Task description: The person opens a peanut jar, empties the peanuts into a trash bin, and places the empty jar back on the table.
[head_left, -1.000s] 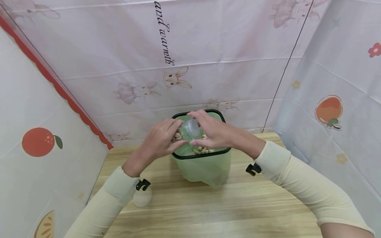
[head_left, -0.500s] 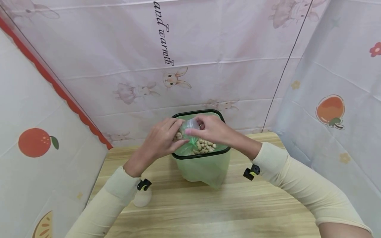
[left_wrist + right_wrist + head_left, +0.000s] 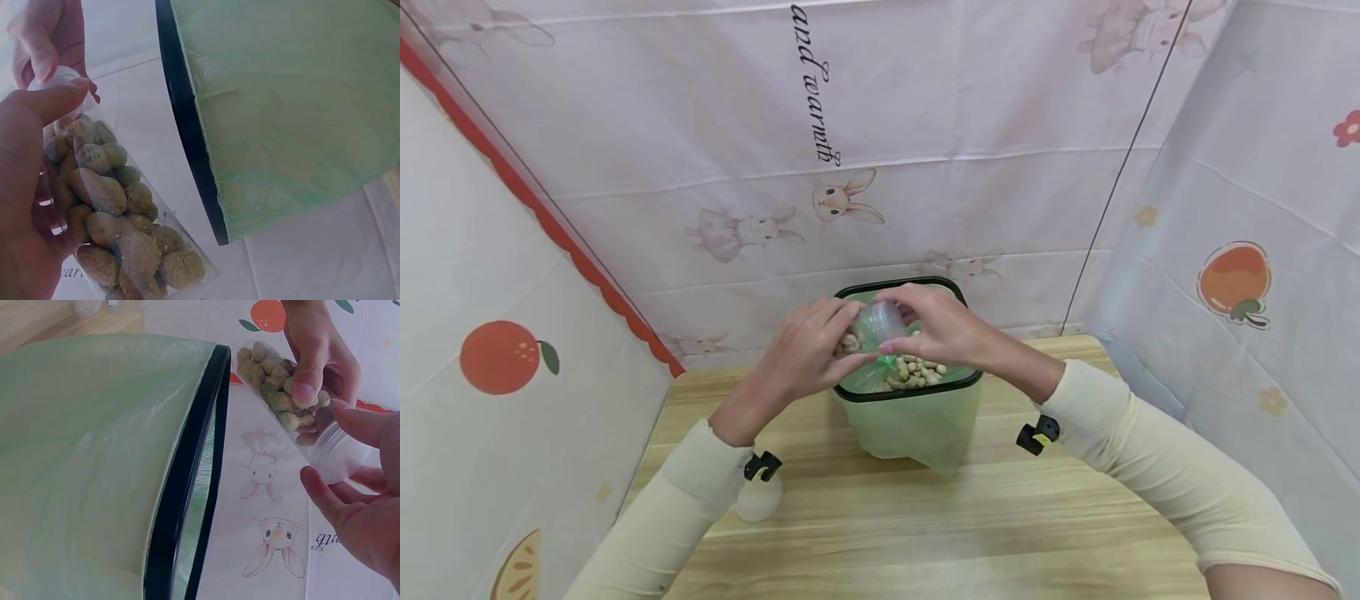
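Note:
My left hand (image 3: 805,350) grips a clear plastic jar (image 3: 119,206) filled with unshelled peanuts (image 3: 97,190). The jar lies tilted over the mouth of a green-lined bin (image 3: 910,425), its capped end toward the right. Around the frosted white lid (image 3: 340,456) at that end, my right hand (image 3: 943,329) curls its thumb and fingers, as the right wrist view shows. More loose peanuts (image 3: 917,372) lie inside the bin, partly hidden under my right hand. The left palm hides much of the jar in the head view.
A black rim (image 3: 917,393) holds the green bag on the bin. On the wooden table (image 3: 865,533), beside my left wrist, lies a round pale disc (image 3: 758,498). Printed cloth walls (image 3: 970,200) stand close behind the bin and at both sides.
My right hand's fingers drew together round the jar's lid half a second ago, and now they are spread wider around it. The left hand has stayed in place.

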{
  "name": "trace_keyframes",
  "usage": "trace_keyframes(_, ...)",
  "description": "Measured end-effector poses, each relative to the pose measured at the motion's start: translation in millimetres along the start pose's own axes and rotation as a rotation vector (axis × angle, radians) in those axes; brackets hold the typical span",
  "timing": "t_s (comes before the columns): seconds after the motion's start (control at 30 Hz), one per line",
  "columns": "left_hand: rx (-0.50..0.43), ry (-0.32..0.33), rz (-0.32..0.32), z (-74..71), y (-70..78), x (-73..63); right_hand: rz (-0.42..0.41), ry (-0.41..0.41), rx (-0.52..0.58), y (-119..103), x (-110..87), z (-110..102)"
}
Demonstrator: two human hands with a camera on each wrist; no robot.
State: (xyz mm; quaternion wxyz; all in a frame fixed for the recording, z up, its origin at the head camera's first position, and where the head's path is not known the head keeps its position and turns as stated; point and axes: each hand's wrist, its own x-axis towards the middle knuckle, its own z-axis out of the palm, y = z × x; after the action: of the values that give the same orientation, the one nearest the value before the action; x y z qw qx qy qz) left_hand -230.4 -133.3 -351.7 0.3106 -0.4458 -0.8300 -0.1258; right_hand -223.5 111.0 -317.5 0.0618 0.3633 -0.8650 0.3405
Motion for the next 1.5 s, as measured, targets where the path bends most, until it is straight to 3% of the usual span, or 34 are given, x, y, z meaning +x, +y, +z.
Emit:
trace_keyframes(0.2,-0.069,-0.021,-0.024,-2.4,-1.6,-0.3,-0.126,0.049,-0.025,4.2,-1.0,1.1)
trace_keyframes(0.37,-0.067,-0.026,-0.035,-3.9,-2.3,0.0,-0.13,0.039,-0.025,5.0,0.1,1.7)
trace_keyframes(0.47,-0.045,-0.031,-0.04,-4.1,-2.6,-0.1,-0.042,0.003,-0.004,3.6,0.8,1.5)
trace_keyframes(0.67,0.008,-0.017,-0.029,-1.8,-2.7,-1.0,0.229,-0.03,0.008,-1.9,4.0,0.3)
trace_keyframes(0.83,0.027,0.019,-0.003,0.0,-1.5,0.3,0.308,-0.019,-0.034,-5.4,6.5,1.7)
trace_keyframes(1.2,0.055,0.016,0.016,2.8,-3.3,1.8,0.13,-0.014,0.012,-4.7,3.2,2.0)
trace_keyframes(1.5,0.03,-0.001,-0.006,1.1,-5.3,1.7,-0.052,0.08,-0.045,1.0,-1.9,1.6)
